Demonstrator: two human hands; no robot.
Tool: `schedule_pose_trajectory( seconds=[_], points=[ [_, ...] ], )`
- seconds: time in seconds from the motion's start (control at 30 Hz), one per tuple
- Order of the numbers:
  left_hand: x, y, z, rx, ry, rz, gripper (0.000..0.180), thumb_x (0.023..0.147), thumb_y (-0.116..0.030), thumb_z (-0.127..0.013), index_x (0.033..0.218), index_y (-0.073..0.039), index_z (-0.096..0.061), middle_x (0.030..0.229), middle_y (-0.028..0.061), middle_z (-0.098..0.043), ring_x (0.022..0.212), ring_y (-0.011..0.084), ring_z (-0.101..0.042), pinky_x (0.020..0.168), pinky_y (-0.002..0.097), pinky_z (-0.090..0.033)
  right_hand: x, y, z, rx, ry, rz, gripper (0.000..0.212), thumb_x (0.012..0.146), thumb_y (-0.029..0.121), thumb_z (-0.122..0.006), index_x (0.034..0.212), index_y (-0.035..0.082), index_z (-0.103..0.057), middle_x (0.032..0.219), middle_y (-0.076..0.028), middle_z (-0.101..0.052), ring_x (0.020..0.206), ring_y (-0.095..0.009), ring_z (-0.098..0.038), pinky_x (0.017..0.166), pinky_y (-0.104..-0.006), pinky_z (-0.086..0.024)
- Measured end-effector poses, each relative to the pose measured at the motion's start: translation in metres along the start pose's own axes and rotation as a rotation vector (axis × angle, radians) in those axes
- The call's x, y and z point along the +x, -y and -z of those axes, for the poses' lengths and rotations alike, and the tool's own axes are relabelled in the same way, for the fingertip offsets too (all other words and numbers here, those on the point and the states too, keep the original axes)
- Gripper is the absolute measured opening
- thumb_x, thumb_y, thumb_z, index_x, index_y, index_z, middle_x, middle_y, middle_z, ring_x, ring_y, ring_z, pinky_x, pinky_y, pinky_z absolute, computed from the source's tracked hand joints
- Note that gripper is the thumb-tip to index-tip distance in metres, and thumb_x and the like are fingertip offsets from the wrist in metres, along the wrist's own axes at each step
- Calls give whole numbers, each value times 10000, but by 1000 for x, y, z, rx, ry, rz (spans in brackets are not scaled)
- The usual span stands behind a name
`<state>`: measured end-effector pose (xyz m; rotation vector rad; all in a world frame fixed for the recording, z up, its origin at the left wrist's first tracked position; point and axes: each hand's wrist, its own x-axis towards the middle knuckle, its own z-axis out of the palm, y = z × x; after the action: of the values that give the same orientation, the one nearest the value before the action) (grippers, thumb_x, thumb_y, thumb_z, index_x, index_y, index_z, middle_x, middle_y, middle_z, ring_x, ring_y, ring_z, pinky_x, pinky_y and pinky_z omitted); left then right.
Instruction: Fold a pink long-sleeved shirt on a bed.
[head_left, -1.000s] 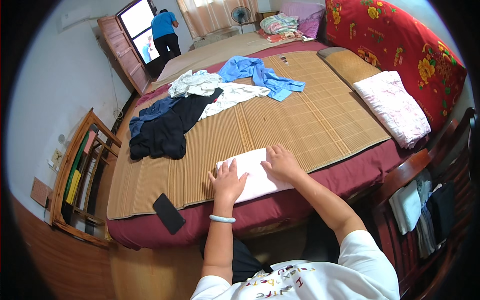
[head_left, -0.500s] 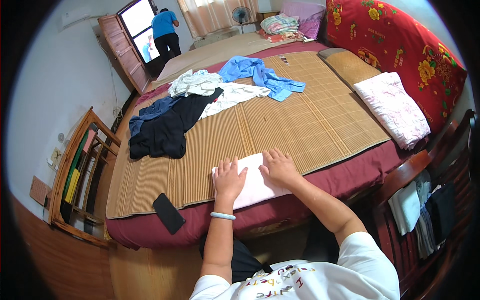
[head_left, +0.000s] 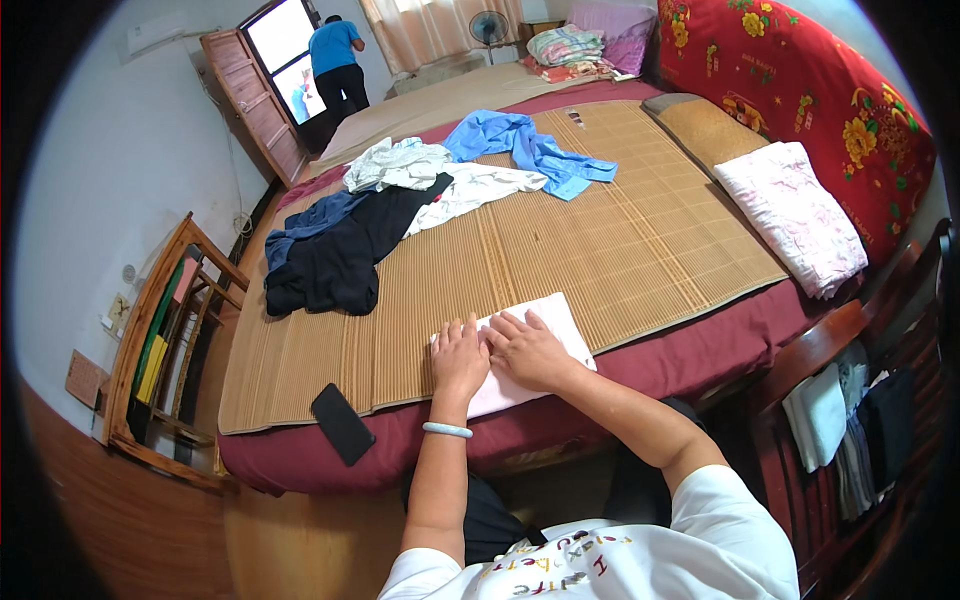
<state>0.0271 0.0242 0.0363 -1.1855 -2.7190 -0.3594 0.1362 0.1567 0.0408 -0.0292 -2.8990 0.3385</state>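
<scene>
A pale pink folded cloth [head_left: 562, 318], flat and roughly rectangular, lies at the near edge of the bamboo mat, partly over the dark red bed cover. Both palms rest on it. My left hand [head_left: 461, 358], with a pale bangle at its wrist, lies flat on the cloth's left side, fingers stretched forward. My right hand [head_left: 528, 352] presses on its middle with fingers spread, the fingertips close beside the left hand. Neither hand grips the cloth. What kind of garment or linen it is, the folds do not show.
Rumpled clothes lie farther back on the mat [head_left: 560, 240]: black trousers [head_left: 325, 280], white patterned pieces [head_left: 480, 188] and a blue shirt [head_left: 540, 160]. A black phone [head_left: 342, 424] sits at the near left edge. Folded clothes [head_left: 818, 415] lie on a wooden chair at right. A person [head_left: 336, 62] stands by the door.
My right hand has slid left across the cloth, from its right side to its middle, beside the left hand. The left hand has stayed on the cloth.
</scene>
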Motion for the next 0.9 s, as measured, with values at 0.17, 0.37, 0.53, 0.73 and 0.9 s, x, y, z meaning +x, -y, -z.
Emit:
schedule_pose_trajectory(
  seconds=[0.17,0.37,0.53,0.73,0.9],
  points=[
    [-1,4,-2,-27,-55,-24,533,973,-374,-509,1412,-73,-487,1359,208,-541,1298,371,-472,1099,486,-341,-5,-16,-2,-67,-128,-93,629,965,513,-452,1407,67,-486,1490,-158,-440,1427,-298,-358,1165,-508,-249],
    [-1,8,6,-74,-88,-32,509,951,-370,-555,1357,-62,-540,1200,166,-625,1158,336,-561,1018,470,-407,-12,-57,17,108,-50,-345,665,940,508,-480,1402,30,-488,1405,-184,-511,1361,-313,-429,1143,-469,-286],
    [1,2,14,-83,-42,3,495,945,-361,-568,1337,-58,-558,1188,168,-628,1147,333,-567,1038,472,-394,-17,-68,20,217,-103,-363,640,926,498,-514,1339,10,-544,1375,-196,-537,1338,-313,-458,1126,-438,-318],
    [-1,-27,15,-2,-52,-36,481,950,-338,-559,1359,-85,-546,1343,150,-568,1315,331,-470,1126,540,-288,-12,-40,18,-86,-250,-268,561,935,384,-557,1353,10,-530,1412,-197,-509,1376,-317,-423,1146,-536,-269],
    [-5,-32,8,-35,-40,-97,479,977,-319,-482,1397,-90,-514,1455,155,-488,1380,329,-410,1142,530,-279,-6,-14,6,6,-151,-125,494,946,313,-518,1349,29,-540,1427,-179,-502,1380,-307,-422,1142,-547,-281]
  ],
)
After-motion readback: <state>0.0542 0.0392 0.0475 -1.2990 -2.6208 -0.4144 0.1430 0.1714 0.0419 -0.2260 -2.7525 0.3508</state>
